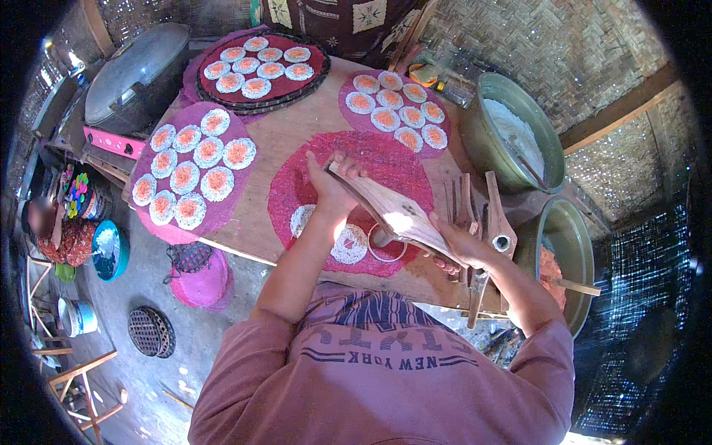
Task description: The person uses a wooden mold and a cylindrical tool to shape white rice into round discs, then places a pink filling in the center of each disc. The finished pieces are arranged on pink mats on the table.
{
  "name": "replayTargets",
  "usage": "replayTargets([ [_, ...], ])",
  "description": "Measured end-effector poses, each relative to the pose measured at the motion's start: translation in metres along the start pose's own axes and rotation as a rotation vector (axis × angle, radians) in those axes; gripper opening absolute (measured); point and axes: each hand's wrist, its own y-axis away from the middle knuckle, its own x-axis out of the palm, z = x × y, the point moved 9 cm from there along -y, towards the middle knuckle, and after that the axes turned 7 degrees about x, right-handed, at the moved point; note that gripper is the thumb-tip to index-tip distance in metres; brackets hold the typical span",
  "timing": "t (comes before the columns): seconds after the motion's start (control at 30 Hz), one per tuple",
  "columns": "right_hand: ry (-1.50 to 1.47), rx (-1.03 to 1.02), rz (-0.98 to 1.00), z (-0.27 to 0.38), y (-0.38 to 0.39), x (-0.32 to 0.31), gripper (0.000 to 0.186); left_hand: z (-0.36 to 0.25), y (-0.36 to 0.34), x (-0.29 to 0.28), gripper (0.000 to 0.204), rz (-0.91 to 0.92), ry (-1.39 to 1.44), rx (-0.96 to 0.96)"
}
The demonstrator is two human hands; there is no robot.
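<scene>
Two hands hold a wooden board (393, 208) up over the near middle of the table (300, 124). The left hand (331, 187) curls its fingers around the far left end. The right hand (467, 247) wraps the near right end, with the thumb on top and the fingers bent below. A thin ring (386, 260) shows under the board; I cannot tell if they are joined.

The board looks stiff and hard, probably not too heavy for two hands, and not very slippery. Its two ends look like good places to grip. The lacy white rounds (348, 245) on the red cloth (400, 159) look soft and easy to tear.

The table is flat, bare wood. A big green pot (482, 152) stands at the far right, near a woven wall (534, 37). The floor (211, 345) is gray.
</scene>
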Motion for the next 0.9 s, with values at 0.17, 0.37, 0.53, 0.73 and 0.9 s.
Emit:
replayTargets([
  [0.17, 0.005, -0.099, -0.057, 0.005, -0.008, 0.006, 0.081, -0.006, -0.004, -0.007, 0.063, -0.023, 0.005, -0.012],
  [0.37, 0.07, -0.141, -0.291, 0.017, 0.002, -0.015, 0.076, 0.004, -0.019, 0.002, 0.055, 0.06, 0.05, -0.028],
  [0.53, 0.099, -0.107, -0.341, 0.011, 0.015, -0.029, 0.074, 0.027, -0.021, -0.002, 0.049, 0.012, 0.107, -0.054],
  [0.73, 0.053, -0.098, -0.34, -0.012, 0.026, -0.032, 0.073, 0.046, -0.001, -0.009, 0.047, -0.114, 0.077, -0.077],
  [0.9, 0.008, -0.036, -0.29, -0.031, 0.028, -0.009, 0.072, 0.041, 0.014, -0.008, 0.048, -0.149, -0.024, -0.071],
])
